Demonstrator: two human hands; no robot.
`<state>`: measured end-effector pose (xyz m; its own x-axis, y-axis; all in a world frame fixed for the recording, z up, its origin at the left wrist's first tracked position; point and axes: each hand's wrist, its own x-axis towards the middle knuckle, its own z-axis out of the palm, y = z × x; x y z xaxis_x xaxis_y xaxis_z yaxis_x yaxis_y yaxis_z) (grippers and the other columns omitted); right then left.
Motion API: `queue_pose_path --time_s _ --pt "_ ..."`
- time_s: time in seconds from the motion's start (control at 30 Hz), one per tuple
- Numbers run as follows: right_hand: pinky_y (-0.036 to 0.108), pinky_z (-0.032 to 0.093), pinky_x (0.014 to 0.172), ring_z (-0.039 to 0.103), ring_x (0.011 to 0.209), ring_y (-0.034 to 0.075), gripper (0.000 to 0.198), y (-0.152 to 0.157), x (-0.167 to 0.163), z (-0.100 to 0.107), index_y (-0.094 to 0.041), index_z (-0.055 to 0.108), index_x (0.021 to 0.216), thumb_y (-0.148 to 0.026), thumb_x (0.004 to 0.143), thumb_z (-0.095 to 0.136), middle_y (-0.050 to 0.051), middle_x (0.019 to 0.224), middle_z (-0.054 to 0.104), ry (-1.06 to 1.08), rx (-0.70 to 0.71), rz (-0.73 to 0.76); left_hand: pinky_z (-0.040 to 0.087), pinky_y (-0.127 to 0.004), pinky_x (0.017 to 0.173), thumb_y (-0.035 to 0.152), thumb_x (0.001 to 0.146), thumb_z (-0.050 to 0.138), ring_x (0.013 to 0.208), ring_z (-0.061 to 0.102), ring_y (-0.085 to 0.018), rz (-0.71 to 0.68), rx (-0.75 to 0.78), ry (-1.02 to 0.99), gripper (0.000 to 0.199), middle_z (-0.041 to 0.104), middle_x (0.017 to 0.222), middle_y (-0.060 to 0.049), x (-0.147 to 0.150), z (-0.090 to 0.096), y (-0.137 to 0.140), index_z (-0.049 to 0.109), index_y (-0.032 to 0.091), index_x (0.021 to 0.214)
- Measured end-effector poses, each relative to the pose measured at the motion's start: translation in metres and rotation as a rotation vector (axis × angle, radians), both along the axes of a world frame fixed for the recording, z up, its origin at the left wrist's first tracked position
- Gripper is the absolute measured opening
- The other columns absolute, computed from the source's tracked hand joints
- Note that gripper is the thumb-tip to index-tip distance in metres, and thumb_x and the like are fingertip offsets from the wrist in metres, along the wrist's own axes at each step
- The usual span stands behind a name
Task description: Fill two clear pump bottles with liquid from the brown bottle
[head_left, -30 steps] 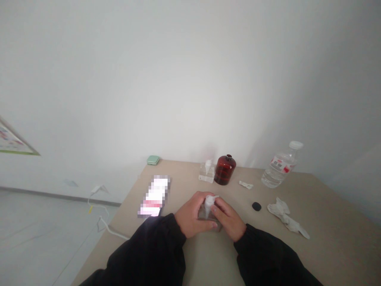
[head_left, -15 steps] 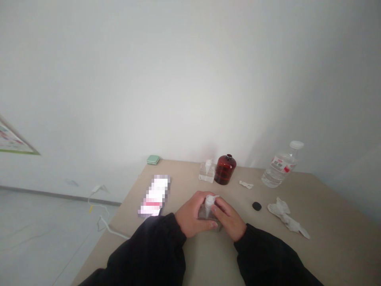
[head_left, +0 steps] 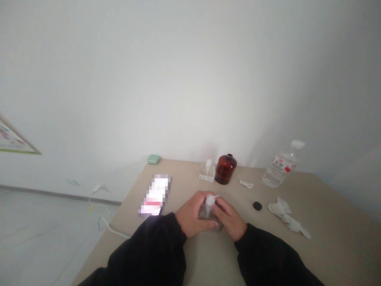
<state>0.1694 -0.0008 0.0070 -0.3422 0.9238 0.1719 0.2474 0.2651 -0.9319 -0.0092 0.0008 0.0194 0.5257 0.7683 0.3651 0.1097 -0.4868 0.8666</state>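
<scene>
A clear square pump bottle [head_left: 208, 213] with a white pump top stands upright on the table between my hands. My left hand [head_left: 192, 217] wraps its left side, the thumb lying across the front. My right hand [head_left: 228, 216] closes on the white pump top, thumb and fingers against its right side. The palms and the far side of the bottle are hidden. Behind it stand a second clear square pump bottle [head_left: 206, 174] and, touching or very close to it, a dark red-brown bottle [head_left: 225, 171] with an uncapped neck.
A lit phone [head_left: 156, 194] lies left, beside a white cable [head_left: 111, 229]. A small green case [head_left: 153, 159] sits at the back left corner. Rightward are a black round cap [head_left: 257, 205], crumpled tissues [head_left: 287, 216], a twisted tissue scrap [head_left: 247, 184] and a capped water bottle [head_left: 278, 169].
Almost nothing differs. The view has shifted very slightly; both hands keep their hold on the pump bottle.
</scene>
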Motion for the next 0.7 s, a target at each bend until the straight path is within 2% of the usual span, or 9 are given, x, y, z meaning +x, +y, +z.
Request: queue_pose_path --time_s 0.23,0.5,0.7 --pt "0.037 0.045 0.082 0.056 0.09 0.023 0.044 0.0004 0.0001 -0.0021 -0.018 0.062 0.098 -0.058 0.087 0.046 0.005 0.091 0.06 0.003 -0.004 -0.009 0.043 -0.04 0.096 0.025 0.067 0.079 0.11 0.053 -0.026 0.003 -0.01 -0.002 0.07 0.053 0.12 -0.009 0.0002 0.0001 -0.0002 0.045 0.021 0.128" --pt "0.039 0.045 0.083 0.056 0.089 0.024 0.044 -0.0014 -0.0012 0.0055 -0.018 0.063 0.095 -0.058 0.086 0.047 0.005 0.09 0.061 -0.003 -0.009 -0.005 0.042 -0.041 0.098 0.026 0.067 0.079 0.111 0.052 -0.027 -0.005 0.003 -0.013 0.071 0.053 0.121 -0.009 -0.0001 -0.002 0.0007 0.045 0.021 0.129" --pt "0.039 0.045 0.084 0.056 0.092 0.024 0.041 -0.0005 0.0001 0.0007 -0.019 0.062 0.097 -0.056 0.088 0.047 0.006 0.093 0.061 0.012 -0.011 0.002 0.043 -0.041 0.098 0.026 0.067 0.079 0.112 0.052 -0.027 -0.003 0.009 -0.004 0.072 0.053 0.122 -0.009 -0.0001 -0.0027 0.0013 0.044 0.021 0.129"
